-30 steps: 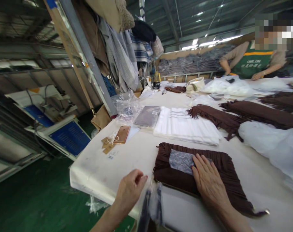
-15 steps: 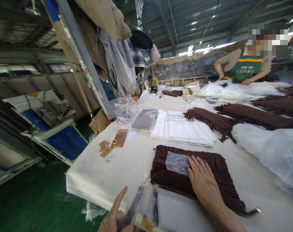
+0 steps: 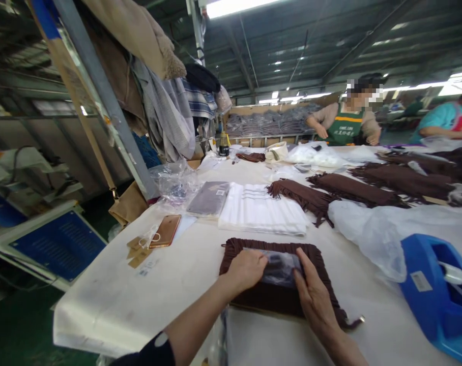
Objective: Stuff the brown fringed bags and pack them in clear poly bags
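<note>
Resting on a folded brown fringed garment point(image 3: 254, 297) at the lower middle of the frame, both hands press a small clear plastic bag point(image 3: 280, 268) lying on top of it. The left hand point(image 3: 246, 268) curls its fingers onto the bag's left edge; the right hand point(image 3: 315, 300) lies flat, fingers spread against the bag's right side. Just above lies a white folded cloth point(image 3: 263, 209), a phone point(image 3: 166, 230) sits at middle left, and a blue tape dispenser point(image 3: 433, 292) sits at lower right on the white table point(image 3: 170, 284).
</note>
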Motion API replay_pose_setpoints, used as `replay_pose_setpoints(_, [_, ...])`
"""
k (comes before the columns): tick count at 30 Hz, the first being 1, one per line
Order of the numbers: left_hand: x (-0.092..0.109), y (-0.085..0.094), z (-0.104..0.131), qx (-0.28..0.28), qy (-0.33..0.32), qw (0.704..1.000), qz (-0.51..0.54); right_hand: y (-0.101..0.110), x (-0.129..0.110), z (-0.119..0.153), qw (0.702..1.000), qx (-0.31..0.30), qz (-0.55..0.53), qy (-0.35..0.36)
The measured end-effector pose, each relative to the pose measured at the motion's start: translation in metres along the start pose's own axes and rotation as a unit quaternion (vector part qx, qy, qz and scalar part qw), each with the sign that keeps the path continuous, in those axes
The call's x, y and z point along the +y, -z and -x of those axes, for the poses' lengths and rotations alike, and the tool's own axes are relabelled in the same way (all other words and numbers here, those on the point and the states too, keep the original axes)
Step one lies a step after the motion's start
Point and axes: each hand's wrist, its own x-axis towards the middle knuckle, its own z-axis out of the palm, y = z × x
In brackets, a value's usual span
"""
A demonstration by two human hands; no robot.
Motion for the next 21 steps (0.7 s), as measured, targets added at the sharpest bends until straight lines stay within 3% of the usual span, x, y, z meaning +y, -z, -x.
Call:
replay_pose_setpoints(3, [-0.005, -0.014, -0.005, 0.010, -0.013, 0.997, -0.081, 0.012, -0.016, -0.003, 0.994, 0.055, 0.036, 0.083])
replay_pose_setpoints(6, [-0.008, -0.016, 0.003, 0.016, -0.021, 0.992, -0.124, 0.010, -0.035, -0.001, 0.974, 0.003, 0.100, 0.205])
replay_pose_setpoints(7, [-0.011, -0.017, 0.006, 0.023, -0.028, 0.990, -0.139, 0.005, -0.038, 0.000, 0.969, -0.019, 0.129, 0.208])
replay_pose_setpoints(9, [-0.025, -0.020, 0.007, 0.054, -0.063, 0.982, -0.172, -0.006, -0.040, 0.004, 0.972, -0.049, 0.165, 0.163])
replay_pose_setpoints(10, [-0.035, -0.024, 0.005, 0.102, -0.143, 0.957, -0.231, -0.011, -0.037, 0.006, 0.974, -0.062, 0.169, 0.140])
replay_pose_setpoints(12, [-0.056, -0.032, -0.004, 0.193, -0.340, 0.876, -0.281, -0.019, -0.031, 0.008, 0.979, -0.067, 0.157, 0.112])
replay_pose_setpoints(14, [-0.072, -0.041, -0.015, 0.237, -0.458, 0.813, -0.270, -0.021, -0.027, 0.009, 0.985, -0.066, 0.129, 0.090])
replay_pose_setpoints(16, [-0.080, -0.045, -0.023, 0.246, -0.499, 0.790, -0.259, -0.017, -0.029, 0.007, 0.989, -0.087, 0.098, 0.067])
replay_pose_setpoints(19, [-0.080, -0.044, -0.027, 0.252, -0.501, 0.786, -0.261, -0.004, -0.041, 0.003, 0.988, -0.130, 0.078, 0.044])
replay_pose_setpoints(21, [-0.076, -0.041, -0.024, 0.257, -0.498, 0.784, -0.266, 0.013, -0.049, 0.001, 0.988, -0.110, 0.082, 0.071])
